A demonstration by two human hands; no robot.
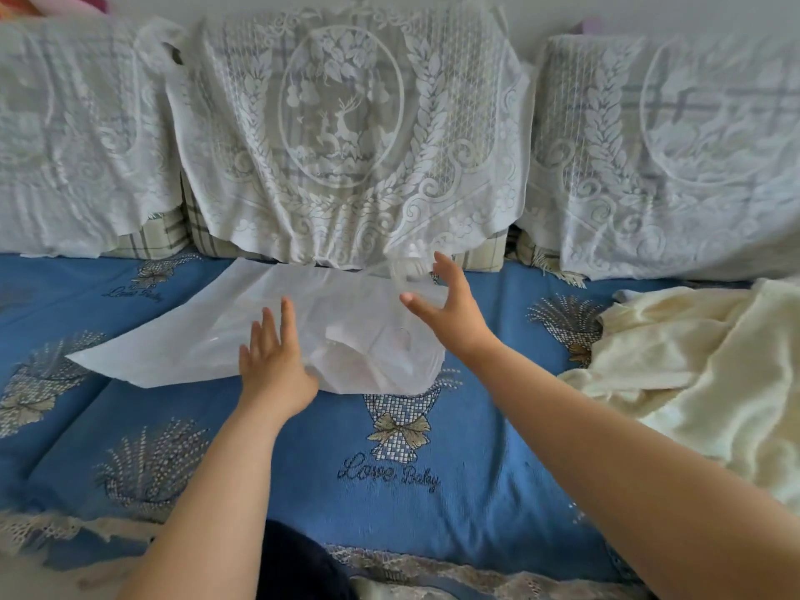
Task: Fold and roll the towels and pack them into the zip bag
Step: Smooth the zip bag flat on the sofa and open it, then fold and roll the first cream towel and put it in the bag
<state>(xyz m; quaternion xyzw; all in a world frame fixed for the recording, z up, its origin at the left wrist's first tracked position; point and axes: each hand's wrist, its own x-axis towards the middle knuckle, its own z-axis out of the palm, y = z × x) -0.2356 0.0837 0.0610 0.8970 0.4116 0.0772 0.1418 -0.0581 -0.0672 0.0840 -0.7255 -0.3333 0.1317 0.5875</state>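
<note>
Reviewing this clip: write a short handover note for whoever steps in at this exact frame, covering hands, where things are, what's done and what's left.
Left hand: open, fingers straight, resting on the near edge of the zip bag.
Right hand: open, fingers spread, at the bag's right end; contact unclear.
The translucent white bag lies flat on the blue sofa cover, with something white showing through its right end; whether that is a rolled towel cannot be told.
Cream towel: unfolded, crumpled on the right of the seat.
Done: possibly one item bagged.
Left: fold and roll the cream towel, pack it, close the bag.
</note>
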